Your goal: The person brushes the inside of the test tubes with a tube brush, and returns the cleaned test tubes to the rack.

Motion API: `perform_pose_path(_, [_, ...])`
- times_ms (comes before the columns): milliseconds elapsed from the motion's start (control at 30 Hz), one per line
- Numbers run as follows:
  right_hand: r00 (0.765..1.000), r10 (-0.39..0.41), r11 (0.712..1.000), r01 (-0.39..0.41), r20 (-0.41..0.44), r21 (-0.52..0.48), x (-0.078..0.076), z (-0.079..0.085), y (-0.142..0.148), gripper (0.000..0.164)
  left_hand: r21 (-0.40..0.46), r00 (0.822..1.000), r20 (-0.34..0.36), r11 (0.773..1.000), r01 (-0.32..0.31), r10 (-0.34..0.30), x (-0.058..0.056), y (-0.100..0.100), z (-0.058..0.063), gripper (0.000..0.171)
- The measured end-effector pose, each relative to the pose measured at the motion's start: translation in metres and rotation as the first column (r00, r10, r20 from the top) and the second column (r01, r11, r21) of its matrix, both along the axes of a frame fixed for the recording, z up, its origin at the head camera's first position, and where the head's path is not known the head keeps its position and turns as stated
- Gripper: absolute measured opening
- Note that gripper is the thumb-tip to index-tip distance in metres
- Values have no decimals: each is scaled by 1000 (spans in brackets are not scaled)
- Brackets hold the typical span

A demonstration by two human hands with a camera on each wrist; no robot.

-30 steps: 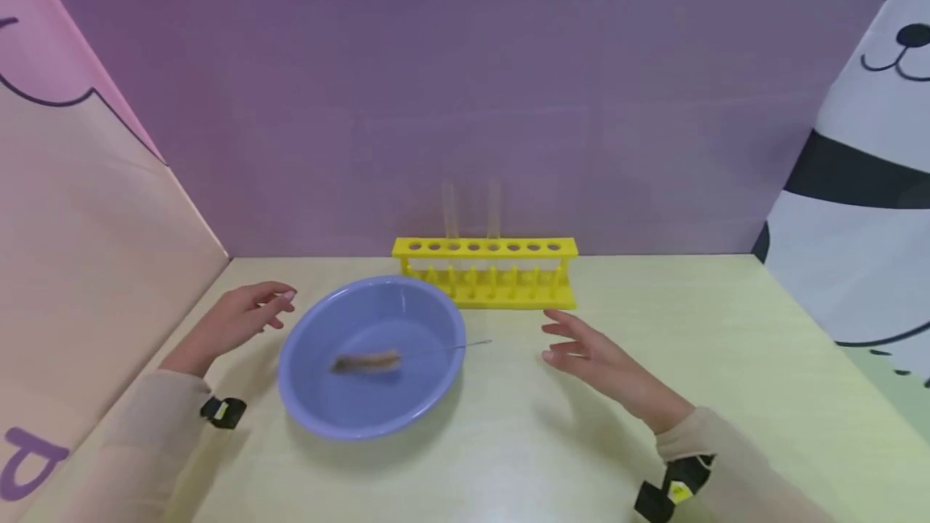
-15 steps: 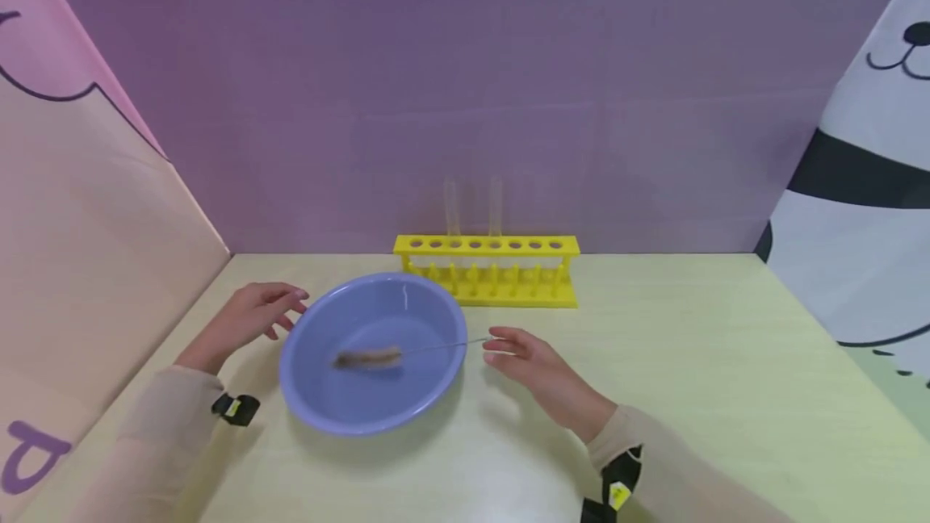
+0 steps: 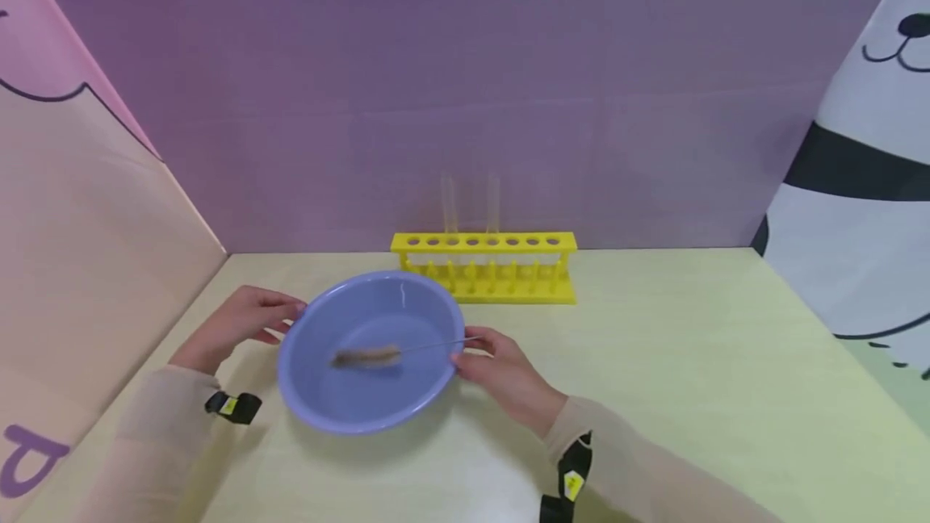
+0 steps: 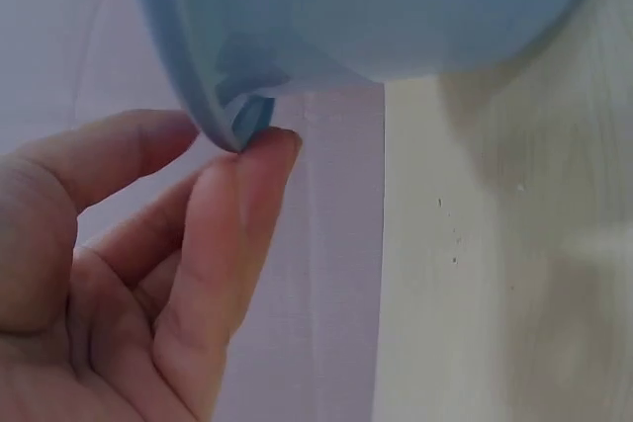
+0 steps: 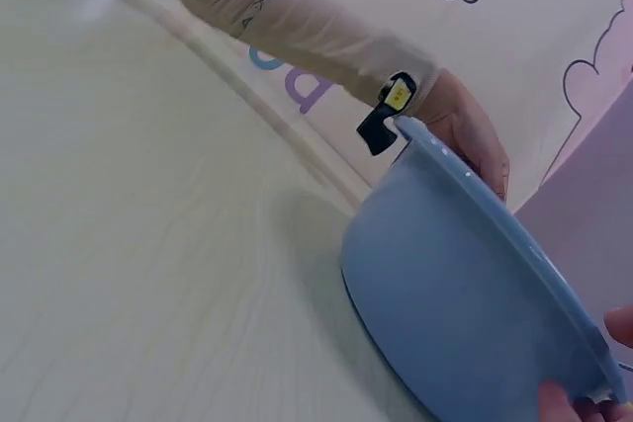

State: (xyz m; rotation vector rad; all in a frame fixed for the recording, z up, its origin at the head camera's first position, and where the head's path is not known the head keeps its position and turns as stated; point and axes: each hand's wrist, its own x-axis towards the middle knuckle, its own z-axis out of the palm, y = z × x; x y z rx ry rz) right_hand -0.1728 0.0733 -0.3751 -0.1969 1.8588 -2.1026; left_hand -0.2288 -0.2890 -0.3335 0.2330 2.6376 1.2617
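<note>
A round blue basin (image 3: 370, 402) stands on the table between my hands. In it lies a test tube brush (image 3: 366, 357) with a brown bristle head; its thin wire handle crosses the right rim. My left hand (image 3: 243, 325) pinches the basin's left rim. In the left wrist view, the thumb (image 4: 148, 150) is at the rim's upper side and the fingers (image 4: 213, 244) are under it. At the right rim, my right hand (image 3: 508, 374) holds the basin, thumb on the edge and fingers at the outer wall, beside the handle's end. The right wrist view shows only its fingertips (image 5: 559, 404).
Behind the basin, close to its back rim, stands a yellow test tube rack (image 3: 483, 244). Two clear test tubes (image 3: 450, 204) stand upright in it. A purple backdrop (image 3: 581, 103) rises along the table's (image 3: 690, 345) back edge, with printed panels left and right.
My right hand has come in from the right to the basin's rim and taken hold. The left hand has moved right onto the left rim. The basin and brush stay in place.
</note>
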Motion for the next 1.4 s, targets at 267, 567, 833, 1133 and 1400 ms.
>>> perform_pose_path(267, [998,-36,996,40,46,-74,1,4,-7,48,151,991,136,989,-6,-15,-1,-7,-5,48])
perform_pose_path(567, [995,15,976,8,103,-218,-2,-2,-3,39,305,981,187,952,-12,-47,1,-11,-9,48])
perform_pose_path(833, [990,14,987,9,141,-161,0,2,-7,37,370,978,207,928,-42,-39,9,-14,-17,43])
perform_pose_path(1133, [985,50,992,-29,165,-124,-3,5,-2,32,446,963,265,892,-69,-58,5,-14,-19,21])
perform_pose_path(1400, [986,73,990,-54,148,-131,-5,7,2,20,455,960,271,888,-71,-62,5,-5,-17,14])
